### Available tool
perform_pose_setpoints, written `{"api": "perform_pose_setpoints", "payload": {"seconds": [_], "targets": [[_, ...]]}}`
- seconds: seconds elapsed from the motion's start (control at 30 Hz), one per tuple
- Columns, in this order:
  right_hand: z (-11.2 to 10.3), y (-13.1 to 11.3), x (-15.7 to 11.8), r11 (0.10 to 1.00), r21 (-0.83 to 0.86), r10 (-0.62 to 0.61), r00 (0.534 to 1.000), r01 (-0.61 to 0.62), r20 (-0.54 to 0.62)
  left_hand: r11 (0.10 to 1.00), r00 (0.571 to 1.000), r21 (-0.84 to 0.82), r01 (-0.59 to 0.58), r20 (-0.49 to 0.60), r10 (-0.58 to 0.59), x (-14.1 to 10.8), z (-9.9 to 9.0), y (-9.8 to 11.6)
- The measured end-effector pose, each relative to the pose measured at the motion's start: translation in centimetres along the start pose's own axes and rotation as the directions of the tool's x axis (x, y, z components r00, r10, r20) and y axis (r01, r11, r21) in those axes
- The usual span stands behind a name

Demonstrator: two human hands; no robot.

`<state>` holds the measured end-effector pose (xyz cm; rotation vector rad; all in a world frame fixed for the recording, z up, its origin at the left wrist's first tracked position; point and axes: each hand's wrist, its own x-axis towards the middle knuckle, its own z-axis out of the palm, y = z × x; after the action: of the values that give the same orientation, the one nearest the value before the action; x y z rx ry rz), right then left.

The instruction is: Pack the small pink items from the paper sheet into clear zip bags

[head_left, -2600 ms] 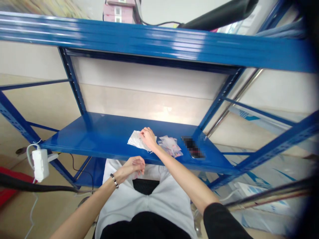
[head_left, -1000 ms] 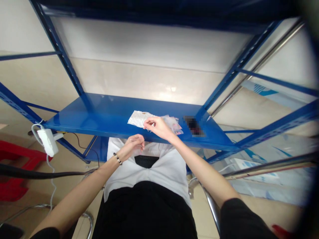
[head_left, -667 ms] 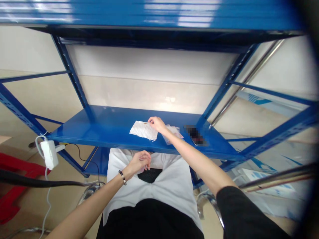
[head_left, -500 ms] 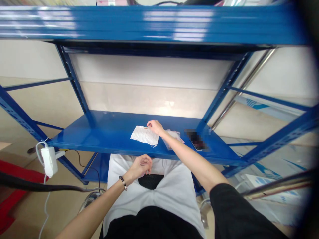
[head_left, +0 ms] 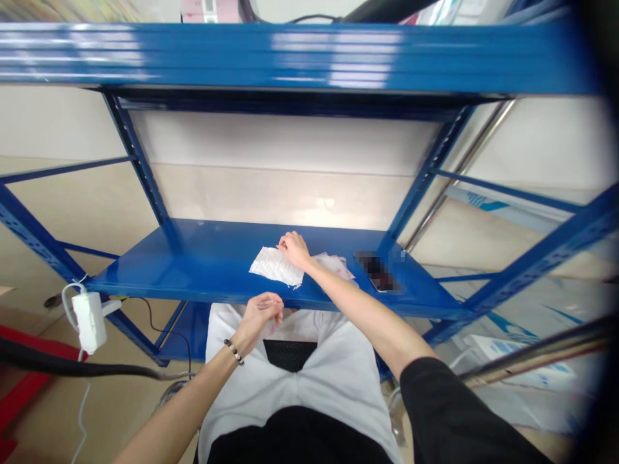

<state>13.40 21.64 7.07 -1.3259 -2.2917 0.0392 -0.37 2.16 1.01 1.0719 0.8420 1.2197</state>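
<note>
A crumpled white sheet (head_left: 275, 265), paper or thin cloth with a ragged front edge, lies on the blue shelf (head_left: 207, 258). My right hand (head_left: 293, 248) rests at its upper right corner, fingers bent and pinched together; whatever is between the fingertips is too small to make out. In front of the shelf edge, above my lap, hovers my left hand (head_left: 262, 314). Its fingers are loosely curled, the thumb is apart from them, and I see nothing in it. Thin, clear-looking plastic bags (head_left: 336, 264) lie right of the sheet, partly hidden by my right forearm.
A dark phone (head_left: 380, 274), partly blurred out, lies at the shelf's right. The upper blue beam (head_left: 242, 58) crosses above, with uprights on both sides. A white power strip (head_left: 91, 319) hangs at the left, and a dark cable (head_left: 97, 367) runs below it.
My right hand has shifted slightly left along the sheet's upper edge. My left hand has risen a little toward the shelf edge. The whole view has also shifted slightly.
</note>
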Motion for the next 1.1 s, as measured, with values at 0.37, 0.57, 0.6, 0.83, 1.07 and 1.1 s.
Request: {"api": "perform_pose_setpoints", "payload": {"seconds": [0.37, 0.57, 0.6, 0.83, 1.07, 1.1], "targets": [[-3.2, -6.1, -13.9, 0.866, 0.457, -0.195, 0.979, 0.204, -0.068, 0.976, 0.987, 0.216, 0.017, 0.152, -0.051, 1.1, -1.1, 0.7], [-3.6, -6.2, -18.9, 0.834, 0.541, -0.148, 0.989, 0.110, 0.027, 0.982, 0.952, 0.177, 0.071, 0.281, -0.120, -0.9, -0.3, 0.6], [-3.6, -6.1, -19.3, 0.820, 0.567, -0.133, 0.990, 0.086, 0.042, 0.983, 0.937, 0.146, 0.110, 0.314, -0.151, -1.2, -0.1, 0.8], [-4.2, -5.6, -21.5, 0.663, 0.745, 0.102, 0.995, -0.067, -0.001, 0.940, 0.772, 0.107, 0.325, 0.544, -0.329, -2.7, 0.8, 1.8], [-3.5, -5.8, -22.7, 0.504, 0.853, 0.292, 0.956, -0.134, -0.022, 0.941, 0.794, 0.184, 0.283, 0.506, -0.337, -2.8, 1.2, 0.4], [-3.3, -5.7, -22.7, 0.500, 0.855, 0.309, 0.951, -0.135, -0.030, 0.950, 0.809, 0.186, 0.251, 0.498, -0.312, -2.6, 1.2, 0.1]]}}
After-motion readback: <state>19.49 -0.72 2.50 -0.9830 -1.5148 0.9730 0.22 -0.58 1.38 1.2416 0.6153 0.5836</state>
